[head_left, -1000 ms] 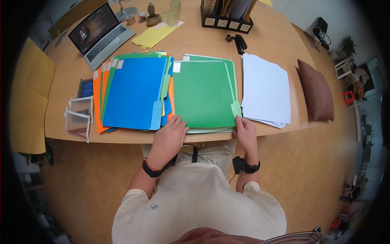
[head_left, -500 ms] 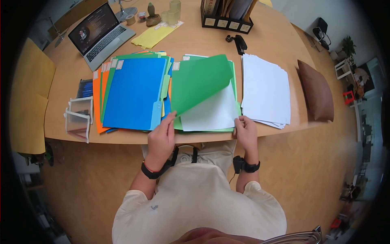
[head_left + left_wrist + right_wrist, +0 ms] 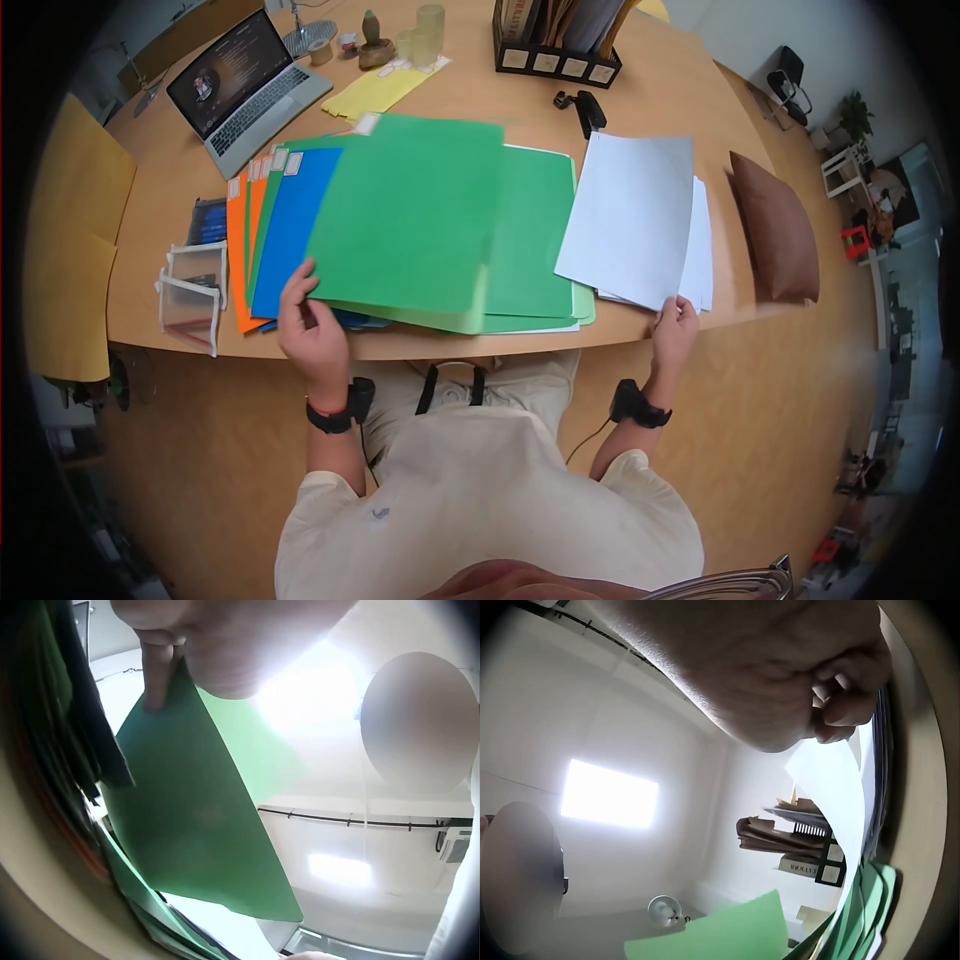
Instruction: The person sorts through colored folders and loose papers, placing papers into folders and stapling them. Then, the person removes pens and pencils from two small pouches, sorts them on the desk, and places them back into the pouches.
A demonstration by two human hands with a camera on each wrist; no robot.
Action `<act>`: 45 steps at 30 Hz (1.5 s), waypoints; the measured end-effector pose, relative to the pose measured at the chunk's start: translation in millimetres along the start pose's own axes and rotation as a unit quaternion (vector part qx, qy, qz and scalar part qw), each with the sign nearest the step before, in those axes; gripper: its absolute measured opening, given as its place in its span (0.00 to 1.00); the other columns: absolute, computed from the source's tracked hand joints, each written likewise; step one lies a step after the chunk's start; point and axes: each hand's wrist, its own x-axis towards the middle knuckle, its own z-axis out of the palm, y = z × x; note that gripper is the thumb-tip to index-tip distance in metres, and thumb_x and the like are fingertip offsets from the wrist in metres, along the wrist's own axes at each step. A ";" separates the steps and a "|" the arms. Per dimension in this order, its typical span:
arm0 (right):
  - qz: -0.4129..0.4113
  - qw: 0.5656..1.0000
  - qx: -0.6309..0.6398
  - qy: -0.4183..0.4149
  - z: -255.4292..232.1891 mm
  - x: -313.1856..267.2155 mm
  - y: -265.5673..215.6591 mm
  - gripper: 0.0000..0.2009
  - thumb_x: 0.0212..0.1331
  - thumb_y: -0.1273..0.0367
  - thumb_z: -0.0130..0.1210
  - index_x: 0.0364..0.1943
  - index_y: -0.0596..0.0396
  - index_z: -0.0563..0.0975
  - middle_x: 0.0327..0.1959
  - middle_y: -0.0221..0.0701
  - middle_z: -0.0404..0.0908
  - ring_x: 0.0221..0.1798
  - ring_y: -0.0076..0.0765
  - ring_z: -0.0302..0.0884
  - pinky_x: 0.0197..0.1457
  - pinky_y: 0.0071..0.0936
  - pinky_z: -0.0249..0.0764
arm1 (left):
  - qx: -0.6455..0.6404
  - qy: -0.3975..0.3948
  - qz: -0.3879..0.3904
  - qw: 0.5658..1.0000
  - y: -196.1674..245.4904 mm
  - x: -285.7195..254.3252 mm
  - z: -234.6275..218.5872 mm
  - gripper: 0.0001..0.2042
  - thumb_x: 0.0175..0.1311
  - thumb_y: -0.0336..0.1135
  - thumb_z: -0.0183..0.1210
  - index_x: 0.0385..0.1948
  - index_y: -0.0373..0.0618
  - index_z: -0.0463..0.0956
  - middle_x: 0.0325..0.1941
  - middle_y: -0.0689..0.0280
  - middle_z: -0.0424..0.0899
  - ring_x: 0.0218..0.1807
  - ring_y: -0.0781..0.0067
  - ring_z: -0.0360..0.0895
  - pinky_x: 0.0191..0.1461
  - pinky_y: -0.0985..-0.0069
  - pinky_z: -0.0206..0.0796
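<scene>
A green folder (image 3: 405, 220) is held by its lower left corner in my left hand (image 3: 312, 325), tilted over the blue folder (image 3: 285, 240) and part of the other green folders (image 3: 535, 230). In the left wrist view my left hand (image 3: 225, 645) pinches the green folder (image 3: 187, 802) at its corner. My right hand (image 3: 675, 335) pinches the lower right corner of a white sheet (image 3: 630, 215) above the white paper stack (image 3: 702, 250). The right wrist view shows my right hand (image 3: 780, 675) with curled fingers at the white sheet (image 3: 832, 776).
A laptop (image 3: 250, 95), yellow sheets (image 3: 385, 90) and a black file holder (image 3: 558, 62) stand or lie along the back. A stapler (image 3: 590, 113) is behind the white paper. Pouches (image 3: 190, 295) lie at the left, a brown cushion (image 3: 775, 225) at the right.
The green folder has moved left with my left hand, over the blue one. My right hand has carried a white sheet from the green folder rightward over the white stack.
</scene>
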 end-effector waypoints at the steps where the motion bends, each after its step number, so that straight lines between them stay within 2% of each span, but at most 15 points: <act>1: -0.011 1.000 -0.020 0.015 -4.9 5.0 5.0 0.11 0.79 0.68 0.53 0.48 0.64 0.79 0.20 0.22 0.73 0.21 0.15 0.66 0.24 0.21 0.61 | 0.009 0.017 -0.001 1.000 -10.3 5.4 -10.1 0.13 0.72 0.13 0.46 0.50 0.31 0.78 0.66 0.51 0.84 0.63 0.63 0.83 0.65 0.71 0.75; 6: -0.034 0.997 -0.049 0.045 -20.8 28.5 31.2 0.11 0.79 0.69 0.50 0.51 0.65 0.77 0.24 0.24 0.75 0.24 0.17 0.68 0.26 0.22 0.64 | 0.033 0.072 -0.052 0.996 -53.8 22.6 -52.1 0.13 0.72 0.15 0.45 0.50 0.29 0.78 0.65 0.52 0.85 0.66 0.61 0.82 0.71 0.68 0.71; 12: -0.031 0.995 -0.033 0.088 -23.8 42.7 34.1 0.12 0.79 0.69 0.49 0.55 0.65 0.76 0.25 0.25 0.75 0.26 0.19 0.69 0.29 0.23 0.66 | 0.103 0.050 -0.096 0.989 -61.7 20.3 -70.8 0.12 0.67 0.18 0.54 0.50 0.33 0.79 0.64 0.54 0.86 0.68 0.55 0.80 0.74 0.62 0.69; 15: -0.083 0.984 -0.046 0.150 -23.0 45.4 39.0 0.13 0.79 0.69 0.49 0.57 0.64 0.75 0.25 0.23 0.72 0.26 0.18 0.65 0.30 0.21 0.64 | 0.278 0.098 -0.005 0.956 -33.3 19.4 -53.1 0.12 0.64 0.20 0.58 0.49 0.37 0.79 0.61 0.54 0.87 0.68 0.47 0.78 0.77 0.57 0.65; 16: -0.108 0.977 -0.054 0.174 -22.7 46.6 39.4 0.13 0.79 0.69 0.49 0.58 0.64 0.74 0.24 0.21 0.71 0.26 0.17 0.64 0.30 0.21 0.62 | 0.265 0.061 0.011 0.962 -26.6 17.1 -44.2 0.12 0.65 0.20 0.60 0.49 0.38 0.79 0.61 0.55 0.87 0.69 0.47 0.78 0.76 0.56 0.65; 20: -0.087 0.989 -0.015 0.121 -14.3 23.4 14.5 0.10 0.79 0.68 0.52 0.53 0.60 0.78 0.25 0.17 0.68 0.26 0.13 0.61 0.29 0.18 0.58 | 0.208 -0.133 0.105 0.963 18.9 2.9 4.6 0.14 0.64 0.23 0.65 0.50 0.39 0.79 0.61 0.55 0.86 0.72 0.45 0.76 0.75 0.54 0.67; 22: -0.078 0.995 0.000 0.069 1.3 5.1 5.0 0.09 0.79 0.67 0.55 0.50 0.57 0.81 0.26 0.17 0.70 0.25 0.11 0.63 0.26 0.17 0.58 | 0.122 -0.236 0.101 0.959 41.4 -12.7 35.2 0.15 0.64 0.25 0.66 0.52 0.39 0.79 0.63 0.53 0.85 0.74 0.42 0.74 0.76 0.55 0.66; 24: -0.033 0.998 0.042 -0.041 21.0 -18.1 -10.5 0.09 0.80 0.66 0.56 0.44 0.57 0.83 0.24 0.16 0.69 0.22 0.10 0.60 0.24 0.18 0.56 | 0.092 -0.326 0.114 0.934 61.3 -28.2 63.3 0.18 0.64 0.30 0.68 0.55 0.37 0.79 0.65 0.50 0.83 0.74 0.39 0.74 0.77 0.56 0.67; 26: -0.010 0.981 0.071 -0.181 35.0 -40.0 -25.1 0.10 0.81 0.67 0.54 0.44 0.57 0.83 0.21 0.14 0.68 0.19 0.11 0.58 0.23 0.18 0.54 | 0.154 -0.342 0.135 0.917 65.8 -39.9 83.8 0.21 0.65 0.35 0.70 0.57 0.36 0.79 0.67 0.48 0.82 0.73 0.40 0.75 0.75 0.57 0.69; 29: -0.014 0.957 0.047 -0.284 53.6 -68.8 -51.4 0.11 0.80 0.68 0.54 0.43 0.60 0.84 0.22 0.15 0.70 0.23 0.10 0.60 0.25 0.18 0.54 | 0.227 -0.354 0.166 0.892 54.8 -47.4 99.4 0.26 0.65 0.41 0.72 0.59 0.35 0.78 0.69 0.45 0.80 0.72 0.43 0.76 0.73 0.58 0.72; 32: -0.050 0.957 0.063 -0.280 61.5 -63.8 -34.6 0.11 0.81 0.68 0.54 0.43 0.60 0.84 0.20 0.16 0.71 0.21 0.11 0.62 0.23 0.19 0.56 | 0.249 -0.377 0.170 0.876 49.5 -45.4 101.7 0.26 0.65 0.44 0.71 0.59 0.35 0.78 0.69 0.45 0.80 0.71 0.46 0.77 0.70 0.59 0.74; 35: 0.000 0.947 0.175 -0.269 60.7 -56.9 -26.7 0.12 0.82 0.66 0.53 0.44 0.60 0.83 0.17 0.17 0.69 0.17 0.12 0.60 0.20 0.18 0.54 | 0.240 -0.385 0.158 0.877 46.7 -39.3 97.7 0.24 0.67 0.44 0.71 0.57 0.37 0.80 0.68 0.47 0.82 0.70 0.49 0.79 0.68 0.60 0.76; 39: 0.028 0.962 0.079 -0.259 64.1 -57.1 -40.4 0.13 0.81 0.66 0.54 0.43 0.63 0.84 0.17 0.19 0.72 0.16 0.14 0.63 0.19 0.20 0.56 | 0.228 -0.369 0.164 0.886 40.5 -37.0 98.2 0.17 0.70 0.41 0.68 0.53 0.40 0.82 0.62 0.51 0.87 0.65 0.52 0.84 0.63 0.61 0.80; 42: 0.050 0.966 0.016 -0.254 74.1 -57.3 -54.0 0.14 0.78 0.65 0.58 0.43 0.65 0.85 0.17 0.21 0.74 0.15 0.15 0.65 0.19 0.20 0.58 | 0.208 -0.344 0.180 0.898 30.0 -39.2 99.5 0.12 0.73 0.36 0.65 0.52 0.40 0.82 0.54 0.52 0.90 0.55 0.52 0.89 0.55 0.60 0.83; 45: 0.052 0.967 -0.047 -0.243 79.5 -56.5 -62.6 0.16 0.74 0.62 0.62 0.42 0.66 0.86 0.17 0.23 0.76 0.16 0.17 0.68 0.20 0.22 0.62 | 0.212 -0.379 0.085 0.897 47.0 -32.2 93.5 0.10 0.73 0.31 0.62 0.50 0.39 0.82 0.46 0.50 0.91 0.44 0.50 0.90 0.46 0.59 0.83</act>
